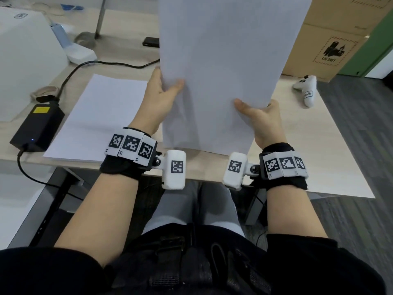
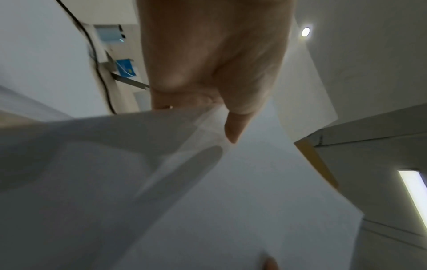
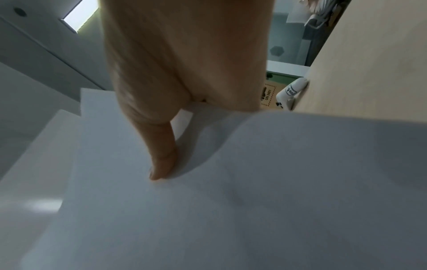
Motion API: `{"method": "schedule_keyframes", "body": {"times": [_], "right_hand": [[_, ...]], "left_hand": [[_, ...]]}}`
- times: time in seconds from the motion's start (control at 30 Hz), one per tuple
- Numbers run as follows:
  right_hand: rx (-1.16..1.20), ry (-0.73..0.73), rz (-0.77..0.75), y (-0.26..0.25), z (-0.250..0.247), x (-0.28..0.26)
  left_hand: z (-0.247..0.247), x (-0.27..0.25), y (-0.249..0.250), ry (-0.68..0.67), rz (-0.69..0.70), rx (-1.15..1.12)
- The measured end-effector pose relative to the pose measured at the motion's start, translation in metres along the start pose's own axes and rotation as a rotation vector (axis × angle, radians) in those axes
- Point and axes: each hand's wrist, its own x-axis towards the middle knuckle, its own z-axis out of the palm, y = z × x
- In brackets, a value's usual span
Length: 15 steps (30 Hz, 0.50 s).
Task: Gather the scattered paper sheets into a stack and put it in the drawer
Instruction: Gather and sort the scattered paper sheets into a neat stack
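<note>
Holding a white stack of paper sheets (image 1: 223, 67) upright above the near edge of the pale wooden desk (image 1: 314, 150), you pinch it with both hands: your left hand (image 1: 158, 99) and right hand (image 1: 262, 120) each lay a thumb on the front, fingers hidden behind. Its long axis runs up and away from you, top edge cut off. Another white sheet (image 1: 100, 118) lies flat to the left. Farther right, a brown cardboard box (image 1: 331, 41) reads "UN 3481".
</note>
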Motion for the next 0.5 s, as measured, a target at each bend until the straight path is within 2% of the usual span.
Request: {"method": "schedule_keyframes", "body": {"times": [0.2,0.33,0.5], "right_hand": [[0.037,0.010,-0.035,-0.005,0.014,-0.002],[0.055,-0.062,-0.055,-0.007,0.035,-0.002],[0.007,-0.177,0.030,0.003,0.078,0.000]], "left_hand": [[-0.022,-0.026,-0.015,-0.039,-0.168,-0.022],[-0.043,-0.040,-0.020,0.074,-0.100,-0.045],[-0.085,-0.042,-0.015,0.263,0.026,0.041]]}}
